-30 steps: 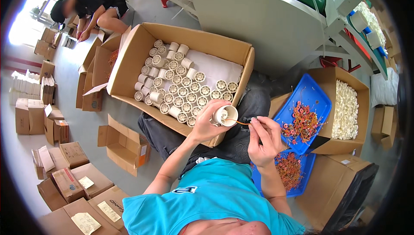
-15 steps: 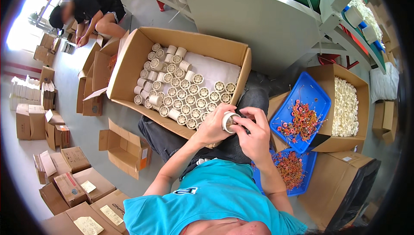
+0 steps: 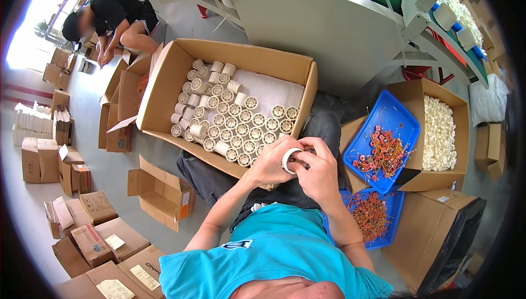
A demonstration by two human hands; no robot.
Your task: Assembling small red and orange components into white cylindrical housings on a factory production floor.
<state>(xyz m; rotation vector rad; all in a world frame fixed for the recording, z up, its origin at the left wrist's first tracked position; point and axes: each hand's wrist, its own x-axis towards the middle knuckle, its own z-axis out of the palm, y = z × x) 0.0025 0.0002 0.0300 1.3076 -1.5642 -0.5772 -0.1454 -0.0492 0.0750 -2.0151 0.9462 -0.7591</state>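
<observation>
Housing [image 3: 285, 160], white and round-mouthed, sits clasped in the left hand's [image 3: 272, 161] grip at the open carton's [image 3: 246, 56] near right corner — the right hand [image 3: 318, 173] bends over its mouth, that grip's hold impossible to tell. Right of the carton — a blue tray [image 3: 381, 112] of orange wires [image 3: 382, 154].

Head-mtd L fisheye cam looks down from nearby at L hand [image 3: 275, 161] & R hand [image 3: 318, 172].

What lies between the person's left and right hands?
A white cup-shaped part: in the head view, the left hand holds it, with the right hand at its open end.
</observation>
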